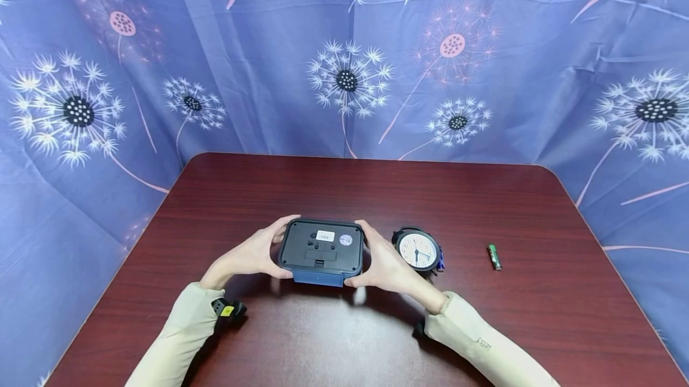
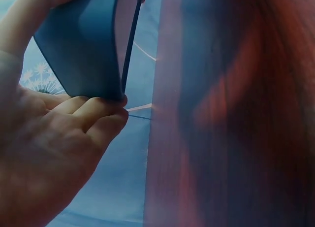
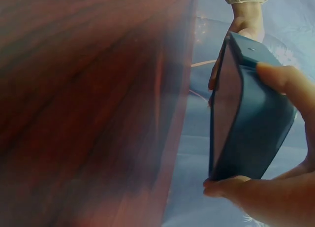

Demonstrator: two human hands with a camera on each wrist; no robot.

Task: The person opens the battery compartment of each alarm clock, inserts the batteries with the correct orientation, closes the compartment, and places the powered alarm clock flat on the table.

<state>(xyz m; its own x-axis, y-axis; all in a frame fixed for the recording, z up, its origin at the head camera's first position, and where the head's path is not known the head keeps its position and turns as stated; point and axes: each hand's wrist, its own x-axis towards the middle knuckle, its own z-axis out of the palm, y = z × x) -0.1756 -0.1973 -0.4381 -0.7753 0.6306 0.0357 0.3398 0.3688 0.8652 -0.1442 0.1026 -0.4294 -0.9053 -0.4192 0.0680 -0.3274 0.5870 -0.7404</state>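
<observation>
Both hands hold a blue box-shaped electronic device (image 1: pixel 322 246) above the table. Its black back panel, with a white barcode label, a round sticker, small buttons and a cover, faces the head camera. My left hand (image 1: pixel 258 255) grips one end, fingers at the far edge and thumb at the near edge. At the opposite end my right hand (image 1: pixel 389 266) holds it the same way. In the right wrist view, the device (image 3: pixel 263 116) shows its smooth blue side and a glossy flat front facing the table. A round black alarm clock (image 1: pixel 417 250) stands just beyond the right hand.
A green battery (image 1: pixel 494 257) lies farther right on the dark red wooden table (image 1: pixel 377 189). Something small and blue (image 1: pixel 441 260) shows beside the alarm clock. A blue curtain with dandelion prints (image 1: pixel 269 46) hangs behind the table and at its sides.
</observation>
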